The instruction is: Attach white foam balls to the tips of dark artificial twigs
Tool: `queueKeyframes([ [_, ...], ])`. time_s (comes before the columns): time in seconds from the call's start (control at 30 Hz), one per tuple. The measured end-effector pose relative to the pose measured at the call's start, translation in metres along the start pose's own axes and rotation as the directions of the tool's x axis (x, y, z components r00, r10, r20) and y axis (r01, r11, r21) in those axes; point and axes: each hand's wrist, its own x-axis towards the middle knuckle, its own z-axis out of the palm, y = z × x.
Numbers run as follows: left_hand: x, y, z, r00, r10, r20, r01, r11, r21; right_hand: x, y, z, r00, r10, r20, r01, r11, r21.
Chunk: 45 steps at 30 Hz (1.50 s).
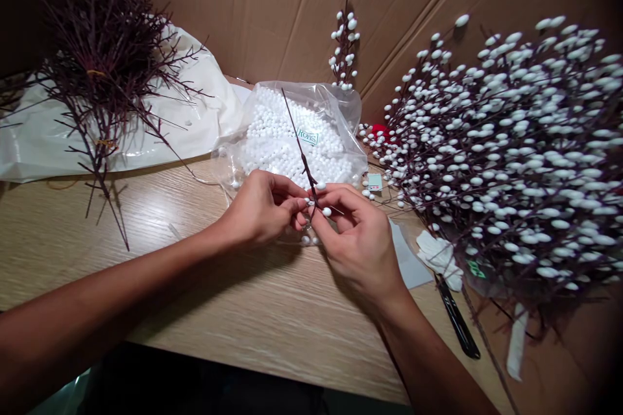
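My right hand (357, 233) pinches a thin dark artificial twig (302, 155) that points up and away over the table. A few white oval buds sit on its lower part, one white bud (326, 212) beside my right fingers. My left hand (267, 207) meets the twig from the left, its thumb and fingertips closed on a small white bud (309, 202) against the stem. Just behind both hands lies a clear plastic bag (335, 104) full of white foam buds (272, 123). Several loose buds show below my fingers.
Bare dark twigs (104, 45) lie bundled on a white plastic bag (204, 110) at left. A large heap of white-budded branches (511, 162) fills the right. A black-handled tool (457, 318) lies near a white paper (409, 259). Cardboard (272, 13) stands behind.
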Motion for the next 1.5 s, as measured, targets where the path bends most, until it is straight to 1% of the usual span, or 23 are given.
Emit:
queueKeyframes([
  [0.43,0.0007,-0.0033,-0.0001,1.0,-0.002,-0.006,0.002,0.998,-0.069,-0.0015,0.0001,0.002,1.0,-0.01,-0.028,0.008,0.998,-0.062],
  [0.53,0.0003,-0.0024,0.0007,0.999,-0.024,-0.023,0.022,0.998,-0.066,-0.002,0.0002,0.0023,0.999,-0.011,-0.036,0.009,0.998,-0.059],
  [1.0,-0.0019,0.001,0.0018,0.999,-0.032,-0.038,0.03,0.998,-0.059,-0.0028,-0.0001,0.0046,1.0,0.002,-0.03,-0.003,1.0,-0.02],
  [1.23,-0.0018,-0.0006,0.0024,0.999,-0.023,-0.032,0.022,0.998,-0.054,-0.0017,0.0025,0.0038,0.999,-0.01,-0.04,0.009,1.0,-0.015],
  [1.37,-0.0006,-0.0007,0.0001,1.0,0.003,-0.023,-0.005,0.998,-0.07,0.0005,0.0021,0.002,0.998,-0.027,-0.055,0.025,0.999,-0.034],
  [1.5,0.0015,-0.0001,-0.0041,0.999,0.036,-0.011,-0.036,0.997,-0.062,0.0041,0.0008,-0.0014,0.999,0.026,-0.039,-0.026,1.0,0.017],
])
